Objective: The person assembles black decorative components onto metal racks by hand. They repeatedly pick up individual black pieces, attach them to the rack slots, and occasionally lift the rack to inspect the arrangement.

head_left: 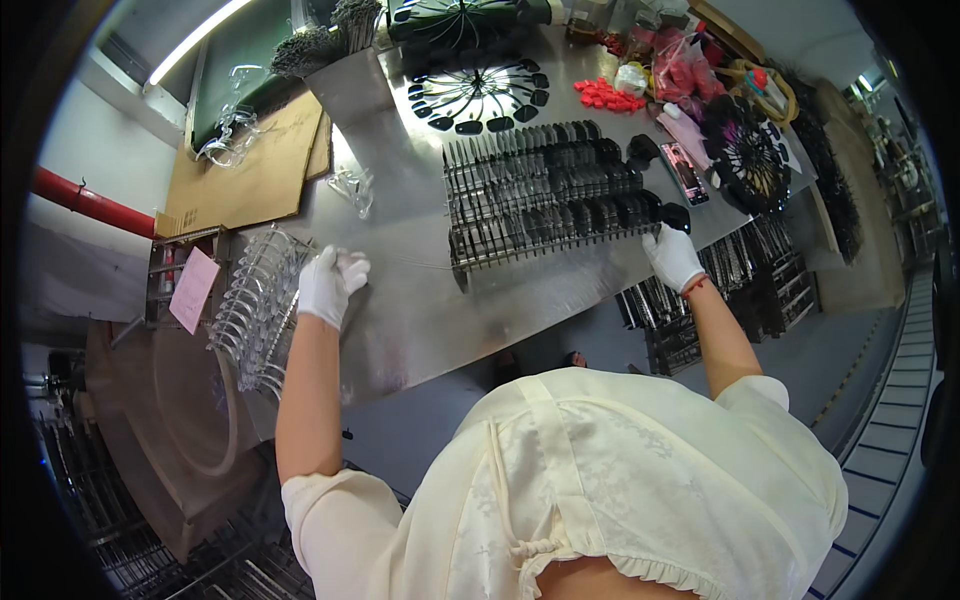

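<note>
Rack (530, 248), middle of the desk (420, 340): carries long rows of dark rounded pieces (590, 218), set close together on edge. Metal holder (350, 95), far left: contains upright bundles of thin grey rods (307, 50). Clear bag (680, 65), far right: contains pink-red items.

Desk surface: grey metal, with bright reflections. Beyond the rack: 1 ring of black oval parts (470, 127). To the right: pile of red parts (608, 96), phone (684, 173) with lit screen, dark bundle (745, 160). To the left: brown cardboard (240, 170) and loose clear pieces (352, 190). Off the desk: dark racks (720, 290) below the right edge, red pipe (95, 203) along the left wall, light tube (200, 40) above.

Rack, detail: dark pieces glossy, nearly black toward the right end, greyer and thinner toward the left. Clear frames (250, 300), desk's left edge: transparent, curved, stacked in a row.

Left hand (328, 285): white-gloved, just beside clear frames, fingers partly curled; grip not discernible. Right hand (672, 257): white-gloved, at the rack's right end, fingers bent; firm hold not discernible.
</note>
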`<state>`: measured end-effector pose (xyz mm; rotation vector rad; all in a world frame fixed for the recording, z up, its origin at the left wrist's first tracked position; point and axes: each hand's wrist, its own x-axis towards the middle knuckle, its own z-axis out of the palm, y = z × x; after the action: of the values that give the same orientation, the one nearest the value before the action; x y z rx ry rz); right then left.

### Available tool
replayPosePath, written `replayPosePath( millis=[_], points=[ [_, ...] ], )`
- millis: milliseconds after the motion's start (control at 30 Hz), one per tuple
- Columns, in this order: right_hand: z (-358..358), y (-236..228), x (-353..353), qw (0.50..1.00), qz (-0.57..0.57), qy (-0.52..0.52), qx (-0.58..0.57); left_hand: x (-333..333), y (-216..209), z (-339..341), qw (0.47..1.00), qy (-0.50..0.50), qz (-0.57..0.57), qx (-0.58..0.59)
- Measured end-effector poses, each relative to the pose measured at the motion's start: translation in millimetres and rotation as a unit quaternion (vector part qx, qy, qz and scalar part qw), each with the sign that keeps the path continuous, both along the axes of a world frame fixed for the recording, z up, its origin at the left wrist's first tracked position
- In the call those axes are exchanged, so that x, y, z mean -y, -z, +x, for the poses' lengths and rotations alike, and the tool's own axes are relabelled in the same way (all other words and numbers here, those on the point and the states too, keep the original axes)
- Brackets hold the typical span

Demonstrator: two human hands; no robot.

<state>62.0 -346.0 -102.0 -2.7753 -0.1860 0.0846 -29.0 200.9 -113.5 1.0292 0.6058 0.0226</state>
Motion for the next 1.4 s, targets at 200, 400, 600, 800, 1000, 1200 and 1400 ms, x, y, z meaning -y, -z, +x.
replayPosePath(
  millis=[200,400,600,800,1000,1200,1400],
  points=[
    [-4,-8,-26,1.000,0.021,-0.008,-0.019,97,-24,-37,0.997,0.001,-0.061,-0.044],
    [2,-9,-37,1.000,0.011,-0.014,-0.019,101,9,-7,0.993,-0.032,-0.110,0.027],
    [-8,-5,-49,1.000,0.017,-0.008,-0.005,41,50,-14,0.979,-0.173,-0.015,0.104],
    [-15,12,-58,0.998,0.013,0.036,-0.047,110,0,-16,0.984,0.036,0.172,0.016],
    [-33,26,-51,0.996,-0.014,-0.020,-0.089,88,50,-26,0.991,0.108,0.061,-0.043],
    [-17,36,-40,0.983,-0.066,-0.089,-0.144,71,100,-11,0.979,0.179,0.032,-0.088],
    [29,-3,-6,0.937,0.229,-0.086,-0.248,93,75,-18,0.944,0.162,0.265,-0.112]
  ],
)
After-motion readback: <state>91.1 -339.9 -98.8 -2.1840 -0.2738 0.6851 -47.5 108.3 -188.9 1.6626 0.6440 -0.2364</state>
